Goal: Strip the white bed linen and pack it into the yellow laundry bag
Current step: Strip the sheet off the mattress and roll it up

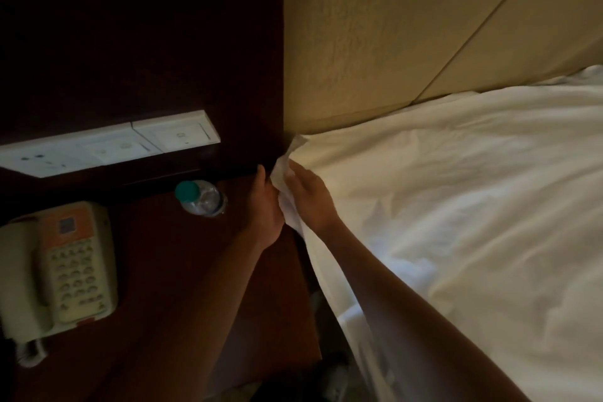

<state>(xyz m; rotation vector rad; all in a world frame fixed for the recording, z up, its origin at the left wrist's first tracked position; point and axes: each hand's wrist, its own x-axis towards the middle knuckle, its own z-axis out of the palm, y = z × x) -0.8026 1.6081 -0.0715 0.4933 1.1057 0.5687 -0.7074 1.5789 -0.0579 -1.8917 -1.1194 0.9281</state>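
Sheet (pixel 456 206) is what I see most of, white and wrinkly, spread over the bed on the right. Its corner (pixel 287 173) is bunched up at the head of the bed, right where the tan padded headboard (pixel 391 42) meets the dark wood wall (pixel 130 26).

I have both hands on that corner. My left hand (pixel 266 206) is on the left side of the bunch, with its fingers curled around the cloth, so its grip is closed on the sheet. My right hand (pixel 310 199) comes in from the bed side, and its fingers pinch the same bunch, so that grip is closed on the sheet too. The two hands are very close, with only the cloth between them. The side of the sheet hangs down along the edge of the bed under my right arm.

Left of the bed is a dark red-brown bench (pixel 179 271). On it stands a clear water bottle (pixel 200 197) with a green cap, near my left hand but not touching it. A cream phone (pixel 55 268) with many buttons sits farther left. Above them, a white switch panel (pixel 107 143) is on the dark wall.

I cannot see a yellow bag here.
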